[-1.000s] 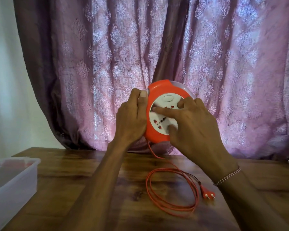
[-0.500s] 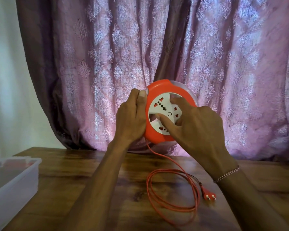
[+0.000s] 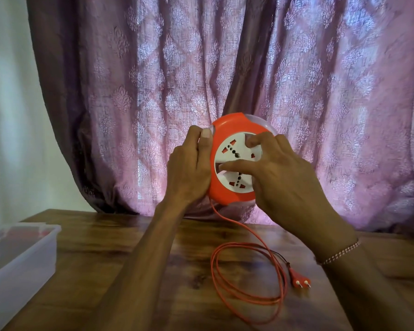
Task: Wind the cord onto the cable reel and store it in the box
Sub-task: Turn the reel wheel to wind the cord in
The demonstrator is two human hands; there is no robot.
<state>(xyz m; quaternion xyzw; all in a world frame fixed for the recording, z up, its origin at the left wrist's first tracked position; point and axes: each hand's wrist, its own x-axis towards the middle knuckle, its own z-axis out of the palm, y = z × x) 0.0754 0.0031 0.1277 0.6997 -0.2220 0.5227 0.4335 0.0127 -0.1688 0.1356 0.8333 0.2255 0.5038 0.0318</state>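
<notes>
Cable reel, orange with a white socket face, is held up above the wooden table before a mauve patterned curtain. Left hand grips its rim; right hand has fingers curled onto the socket face. Orange cord loops on the table, plug beside it. A translucent box sits far left.
</notes>
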